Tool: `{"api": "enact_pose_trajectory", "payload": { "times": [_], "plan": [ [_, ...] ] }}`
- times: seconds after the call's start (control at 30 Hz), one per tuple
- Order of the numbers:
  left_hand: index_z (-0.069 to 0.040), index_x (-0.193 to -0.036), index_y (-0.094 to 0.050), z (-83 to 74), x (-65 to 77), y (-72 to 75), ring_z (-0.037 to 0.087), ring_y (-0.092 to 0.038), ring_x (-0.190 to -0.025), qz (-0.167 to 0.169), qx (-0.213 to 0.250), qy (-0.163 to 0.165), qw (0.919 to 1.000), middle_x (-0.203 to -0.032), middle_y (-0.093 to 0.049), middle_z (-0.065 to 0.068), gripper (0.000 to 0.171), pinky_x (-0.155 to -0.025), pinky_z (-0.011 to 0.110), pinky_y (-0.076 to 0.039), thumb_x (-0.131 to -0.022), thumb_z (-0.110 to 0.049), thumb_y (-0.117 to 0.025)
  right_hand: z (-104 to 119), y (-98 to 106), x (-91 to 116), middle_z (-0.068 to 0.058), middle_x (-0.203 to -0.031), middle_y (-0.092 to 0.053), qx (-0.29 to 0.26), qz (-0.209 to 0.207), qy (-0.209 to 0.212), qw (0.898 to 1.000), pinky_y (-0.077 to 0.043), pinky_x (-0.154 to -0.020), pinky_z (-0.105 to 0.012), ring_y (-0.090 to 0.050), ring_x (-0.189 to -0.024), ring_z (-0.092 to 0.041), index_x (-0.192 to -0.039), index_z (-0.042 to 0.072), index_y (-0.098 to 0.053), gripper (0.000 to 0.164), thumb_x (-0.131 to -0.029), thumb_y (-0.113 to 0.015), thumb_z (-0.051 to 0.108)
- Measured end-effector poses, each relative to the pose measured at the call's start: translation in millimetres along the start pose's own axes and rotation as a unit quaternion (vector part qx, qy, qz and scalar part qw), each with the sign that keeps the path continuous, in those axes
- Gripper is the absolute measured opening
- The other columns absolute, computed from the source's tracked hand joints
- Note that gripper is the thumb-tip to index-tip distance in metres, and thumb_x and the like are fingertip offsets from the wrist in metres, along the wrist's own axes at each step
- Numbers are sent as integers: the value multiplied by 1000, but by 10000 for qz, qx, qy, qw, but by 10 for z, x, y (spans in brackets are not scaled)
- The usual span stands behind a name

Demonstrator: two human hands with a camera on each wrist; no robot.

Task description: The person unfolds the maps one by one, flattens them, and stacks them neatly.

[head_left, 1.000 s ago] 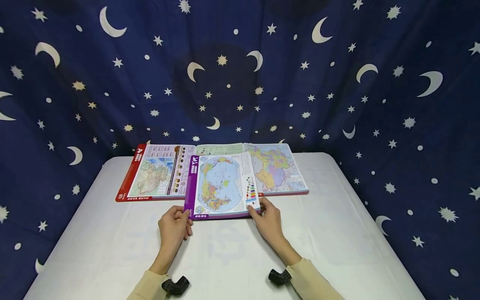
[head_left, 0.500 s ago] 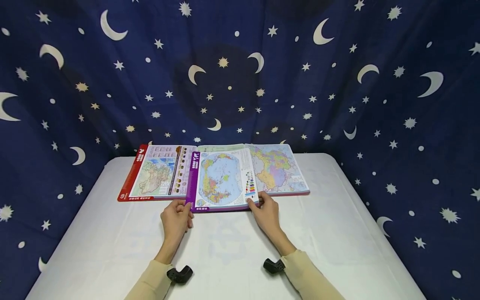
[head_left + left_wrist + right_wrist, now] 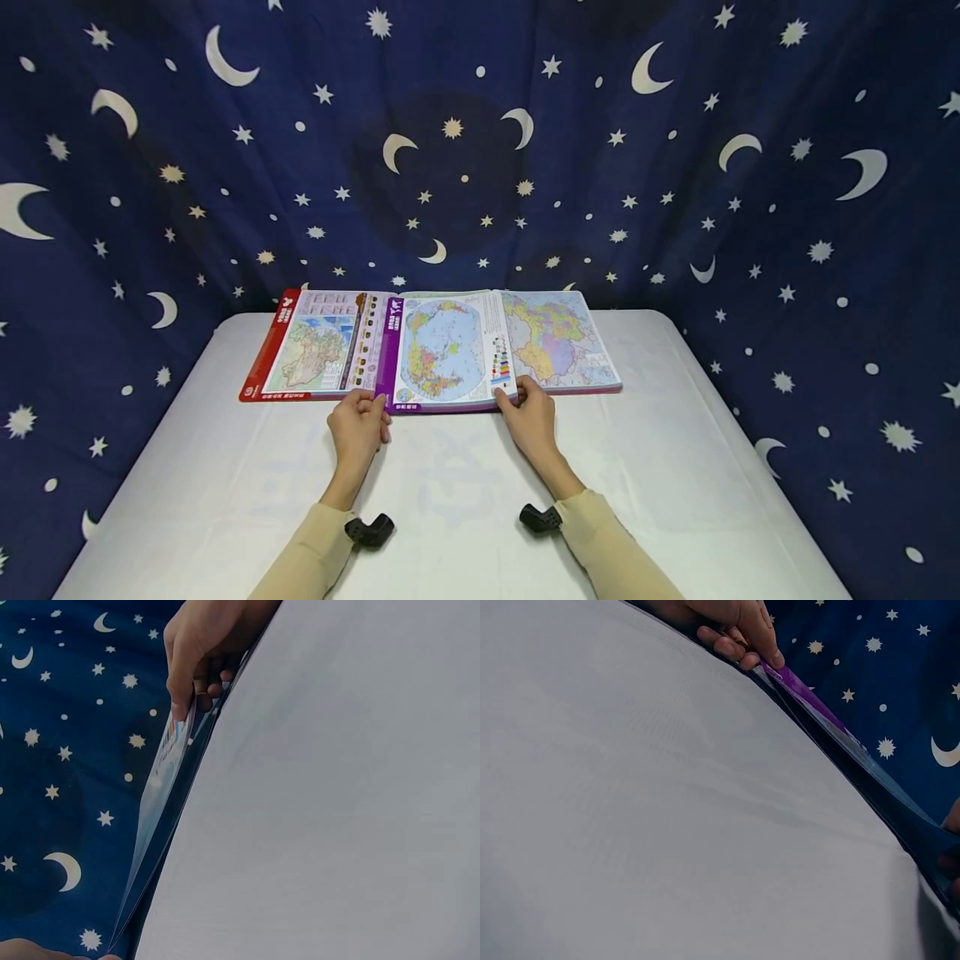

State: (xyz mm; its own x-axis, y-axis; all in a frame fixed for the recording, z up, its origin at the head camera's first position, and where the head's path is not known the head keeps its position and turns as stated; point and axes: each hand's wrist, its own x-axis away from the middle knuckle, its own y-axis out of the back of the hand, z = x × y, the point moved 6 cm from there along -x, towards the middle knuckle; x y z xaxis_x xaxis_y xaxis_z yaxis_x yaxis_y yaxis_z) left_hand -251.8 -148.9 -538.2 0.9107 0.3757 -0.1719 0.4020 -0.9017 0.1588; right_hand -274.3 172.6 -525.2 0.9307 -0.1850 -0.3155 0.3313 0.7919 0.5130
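In the head view, a world map (image 3: 442,354) with a purple border on its left and near edges lies over the middle of the row of maps. My left hand (image 3: 358,429) pinches its near left corner, thumb on top and fingers beneath. At the near right corner my right hand (image 3: 531,417) pinches it in the same way, beside the coloured legend. The left wrist view shows the right hand (image 3: 214,649) with its thumb on the map's face. From the right wrist, the left hand (image 3: 739,630) appears at the purple corner (image 3: 799,686).
To the left lies a red-bordered map (image 3: 311,346); to the right, a multicoloured map (image 3: 558,342). A pale green strip shows behind the world map. They rest near the far edge of the white-covered table (image 3: 457,517). A dark blue moon-and-star curtain (image 3: 465,225) hangs behind.
Both hands have carried the world map away from the person, toward the back of the table. It now covers more of the green strip between the other two maps.
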Motion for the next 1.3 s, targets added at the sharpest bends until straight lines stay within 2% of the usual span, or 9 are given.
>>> {"api": "enact_pose_trajectory", "payload": {
  "times": [0.17,0.43,0.67,0.9,1.0,1.2,1.3],
  "plan": [
    [3,-96,-65,-1,-75,-40,16,-55,-33,-13,81,-10,10000,-63,-69,16,10,-28,32,-43,-100,-5,-70,-4,-29,-58,-2,-74,-69,-4,-81,17,10000,-44,-65,-27,-56,-64,-11,-98,8,-74,19,-90,-83,23],
    [4,-94,-65,9,-156,-40,15,-54,-31,-135,96,-86,9998,-62,-69,17,11,-27,30,-41,-100,-4,-70,3,-95,-98,5,-58,-54,75,-166,172,9997,-38,-55,-26,-46,-53,-9,-99,7,-76,21,-91,-83,25],
    [4,-96,-64,41,-143,-53,17,-57,-33,53,256,92,9996,-64,-71,16,14,-31,36,-48,-101,-8,-71,-8,-65,-66,0,-68,-73,-418,262,385,9980,-45,-57,-23,-65,-57,-10,-122,-1,-72,29,-100,-75,18],
    [2,-102,-64,26,-141,-60,18,-59,-36,259,292,-9,9992,-69,-72,17,10,-33,36,-49,-100,-5,-70,-1,-26,-43,2,-75,-77,-416,282,479,9976,-56,-70,-25,-71,-68,-12,-132,-8,-65,42,-100,-75,17],
    [4,-104,-64,9,-134,-42,19,-59,-36,208,310,-25,9993,-70,-72,20,10,-33,36,-49,-101,-4,-69,-5,-25,-40,1,-75,-77,-441,233,350,9981,-58,-73,-26,-72,-70,-13,-133,-9,-64,43,-99,-76,16],
    [7,-106,-63,6,-122,-10,18,-60,-37,7,540,91,9985,-70,-71,22,13,-33,38,-50,-102,-4,-67,-36,-23,-56,-2,-76,-78,-499,170,138,9985,-52,-66,-18,-67,-65,-8,-132,-7,-65,40,-99,-75,14],
    [8,-107,-63,6,-123,21,17,-59,-37,-117,538,96,9984,-71,-71,23,14,-32,36,-49,-102,-5,-68,-45,-9,-50,-2,-76,-78,-472,122,97,9988,-50,-65,-18,-65,-65,-7,-133,-7,-65,41,-99,-75,14]
  ]
}}
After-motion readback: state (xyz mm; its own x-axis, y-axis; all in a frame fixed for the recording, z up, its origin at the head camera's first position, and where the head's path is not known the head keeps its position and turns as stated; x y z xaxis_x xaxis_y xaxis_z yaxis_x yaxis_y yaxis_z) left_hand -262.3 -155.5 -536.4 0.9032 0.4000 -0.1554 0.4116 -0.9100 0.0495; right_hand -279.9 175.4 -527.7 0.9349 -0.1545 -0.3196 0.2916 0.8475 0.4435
